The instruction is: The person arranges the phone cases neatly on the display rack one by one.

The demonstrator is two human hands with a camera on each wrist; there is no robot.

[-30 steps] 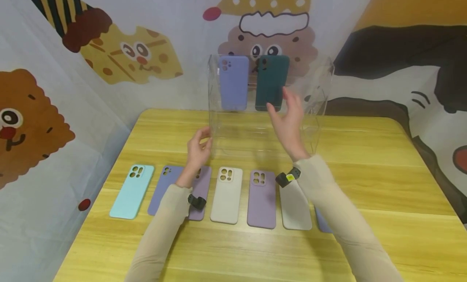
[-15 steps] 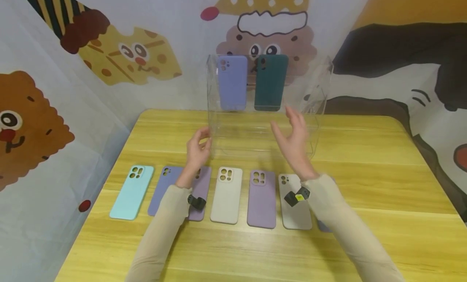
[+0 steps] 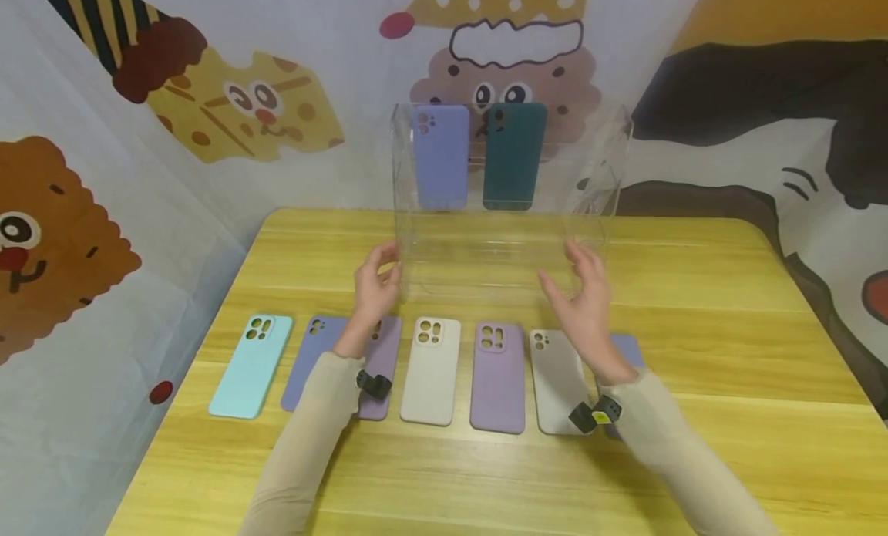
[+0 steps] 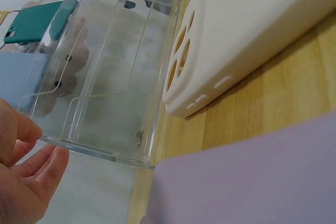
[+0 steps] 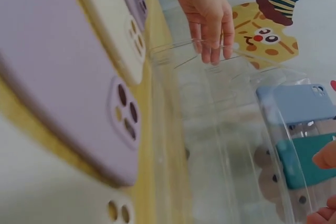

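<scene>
A clear acrylic display stand (image 3: 486,247) stands toward the back of the table. My left hand (image 3: 377,288) is at its left side panel; in the left wrist view the thumb (image 4: 26,128) and fingers (image 4: 50,169) pinch the panel's edge. On the upper tier lean a periwinkle phone case (image 3: 442,158) and, to its right, a dark green phone case (image 3: 513,158). My right hand (image 3: 586,305), thumb and fingers spread and holding nothing, is in front of the stand's lower right part, above a white phone case (image 3: 558,397).
Along the table front lie more phone cases: mint (image 3: 251,366), blue (image 3: 305,374), mauve (image 3: 390,351), cream (image 3: 430,374), lilac (image 3: 497,382), and a blue one (image 3: 627,351) partly under the right arm. Behind the wooden table (image 3: 451,482) hangs a cartoon-printed cloth (image 3: 368,58).
My right hand has moved away from the green phone case, down and to the right, and the case stays leaning on the upper tier. The left hand has kept its place.
</scene>
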